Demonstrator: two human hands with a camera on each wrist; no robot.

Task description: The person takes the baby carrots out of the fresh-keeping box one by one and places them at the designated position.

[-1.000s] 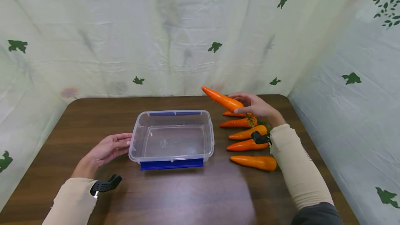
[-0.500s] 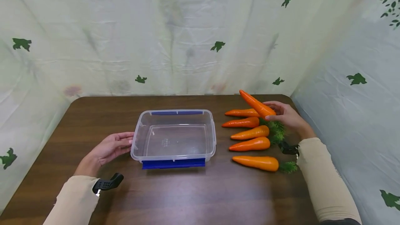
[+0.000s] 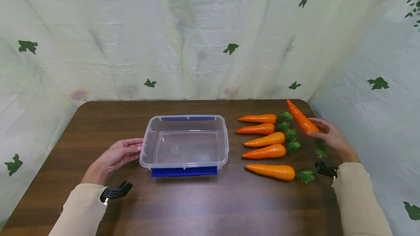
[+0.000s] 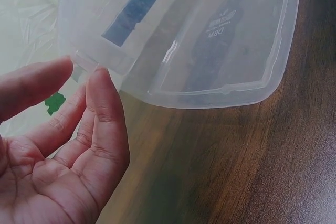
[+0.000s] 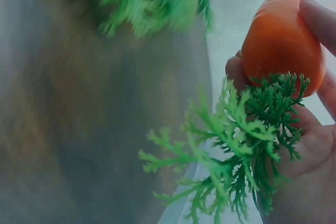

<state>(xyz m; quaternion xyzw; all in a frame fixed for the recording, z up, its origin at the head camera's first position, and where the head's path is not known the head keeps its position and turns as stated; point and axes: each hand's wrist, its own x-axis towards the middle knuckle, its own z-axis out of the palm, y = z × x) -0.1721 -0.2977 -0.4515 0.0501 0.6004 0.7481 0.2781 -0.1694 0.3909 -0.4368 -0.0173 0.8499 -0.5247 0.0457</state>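
In the head view my right hand [image 3: 334,139] holds an orange carrot [image 3: 301,117] near its thick end, raised above the table's right side with its tip pointing up and away. Its green leafy top [image 5: 231,145] hangs below the fingers in the right wrist view. My left hand [image 3: 118,156] is at the left side of a clear plastic container [image 3: 183,146]. Thumb and forefinger pinch the container's rim [image 4: 86,62] in the left wrist view. The container has no lid on it and nothing inside, and a blue clip [image 3: 184,171] hangs along its front.
Several more carrots with green tops lie in a column right of the container, tips pointing left; the nearest carrot [image 3: 272,171] lies a little apart from the others. Patterned curtains [image 3: 183,46] hang behind and beside the brown wooden table [image 3: 197,207].
My right hand has carried the carrot rightward and nearer, from above the far carrots to beyond their leafy tops. The left hand keeps its place at the container.
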